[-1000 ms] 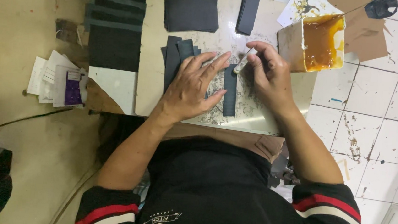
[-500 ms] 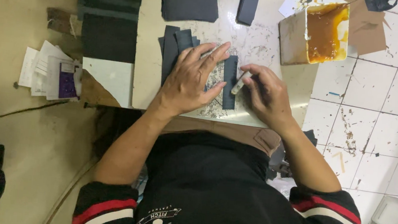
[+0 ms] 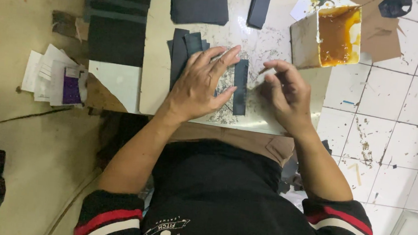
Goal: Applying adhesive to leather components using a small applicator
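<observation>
The left hand [image 3: 199, 84] covers part of the dark strips [image 3: 181, 54] and one edge of the strip [image 3: 240, 86] beside it. What the right hand [image 3: 284, 96] pinches is too small to tell. The top edge cuts off the stacked dark pieces [image 3: 117, 8], a dark panel [image 3: 199, 0] and the glue tub [image 3: 334, 35].

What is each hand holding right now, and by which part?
Left hand presses its fingertips on the dark narrow leather strip, no grip. Right hand pinches a small pale tool near one end; its kind is unclear.

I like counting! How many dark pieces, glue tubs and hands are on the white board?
Dark strips by the hands: 1 single strip, plus a fanned bunch I cannot count
Dark square piece: 1
Glue tub: 1
Hands: 2, left, right
Total countable: 5
</observation>
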